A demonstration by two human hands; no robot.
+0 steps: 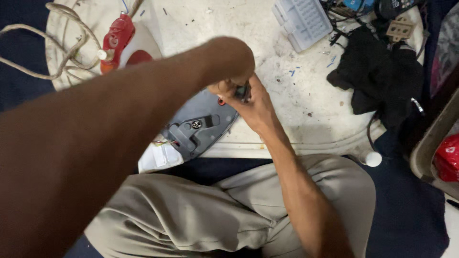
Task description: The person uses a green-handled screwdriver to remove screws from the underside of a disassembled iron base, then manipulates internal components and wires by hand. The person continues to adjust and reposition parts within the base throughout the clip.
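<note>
The person's right hand [256, 102] is clamping a small dark tool [245, 91] over the grey iron base [198, 126] lying on the white board [296, 114], a rigid, probably heavy shell best gripped by its edges, while the left hand [227, 59] is hiding its own grip.

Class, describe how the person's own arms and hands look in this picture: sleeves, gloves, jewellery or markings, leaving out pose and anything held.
Both forearms are bare as far as the frame shows, with no sleeve or cuff in view. The right hand wears no glove and no ring or wristband that shows. The left hand shows mostly its gloveless, bandless wrist; its fingers are hidden. No markings are visible on either arm.
</note>
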